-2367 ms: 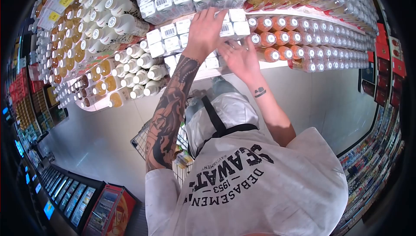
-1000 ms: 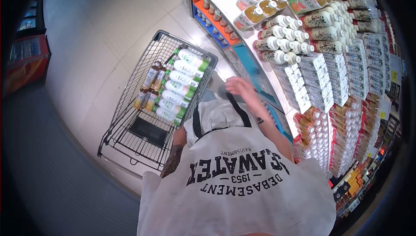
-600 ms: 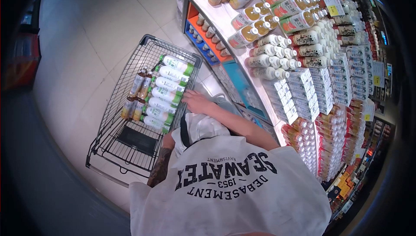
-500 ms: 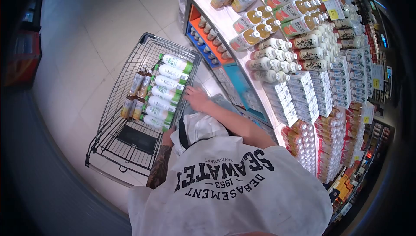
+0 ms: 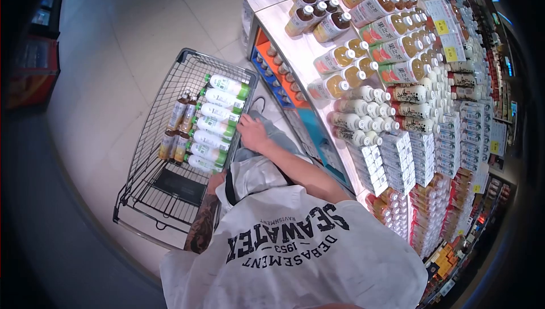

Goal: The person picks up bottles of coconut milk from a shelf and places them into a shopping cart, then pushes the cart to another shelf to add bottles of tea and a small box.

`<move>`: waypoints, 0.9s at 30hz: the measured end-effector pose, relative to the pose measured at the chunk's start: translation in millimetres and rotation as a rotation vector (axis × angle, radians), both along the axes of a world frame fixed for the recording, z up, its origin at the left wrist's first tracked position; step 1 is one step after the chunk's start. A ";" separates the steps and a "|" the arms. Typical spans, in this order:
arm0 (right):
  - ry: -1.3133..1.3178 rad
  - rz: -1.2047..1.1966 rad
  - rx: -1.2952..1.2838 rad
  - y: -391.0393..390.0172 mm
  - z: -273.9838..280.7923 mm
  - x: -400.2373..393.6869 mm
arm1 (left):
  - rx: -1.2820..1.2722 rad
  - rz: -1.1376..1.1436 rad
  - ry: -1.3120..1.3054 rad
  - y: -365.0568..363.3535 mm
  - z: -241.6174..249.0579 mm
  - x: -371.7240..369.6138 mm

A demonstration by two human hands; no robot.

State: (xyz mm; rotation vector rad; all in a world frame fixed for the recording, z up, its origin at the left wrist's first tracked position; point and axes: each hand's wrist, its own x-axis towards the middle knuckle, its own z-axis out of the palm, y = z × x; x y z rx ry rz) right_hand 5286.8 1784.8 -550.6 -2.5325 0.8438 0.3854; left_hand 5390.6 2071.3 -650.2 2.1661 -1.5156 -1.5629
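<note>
A wire shopping cart holds a row of several white bottles with green caps, lying on their sides. Brown drink bottles lie left of them. My right hand is at the cart's right side, its fingers bent over the rim beside the white bottles. Low at the cart's right edge is my left hand, below the last white bottle; its fingers are hidden. The tattooed left forearm runs down from it.
On the right, a display shelf carries tea bottles, white bottles and stacked cartons. Orange and blue compartments are built into its side. Tiled floor lies beyond the cart. A red box-like unit stands far left.
My right hand has come down onto the cart's side, its fingers now more bent. The view has shifted, so the shelf appears lower. The bottles in the cart lie as before.
</note>
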 end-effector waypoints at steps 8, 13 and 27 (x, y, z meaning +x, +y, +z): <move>0.008 0.017 0.134 -49.0 -34.4 22.2 | 0.214 0.238 -0.012 -26.5 -14.6 5.8; 0.014 0.050 0.191 -79.3 -41.3 30.2 | 0.144 0.396 0.006 -65.7 2.2 7.7; -0.138 -0.016 0.151 -123.3 -38.9 53.9 | -0.056 0.734 0.126 -157.9 8.7 153.5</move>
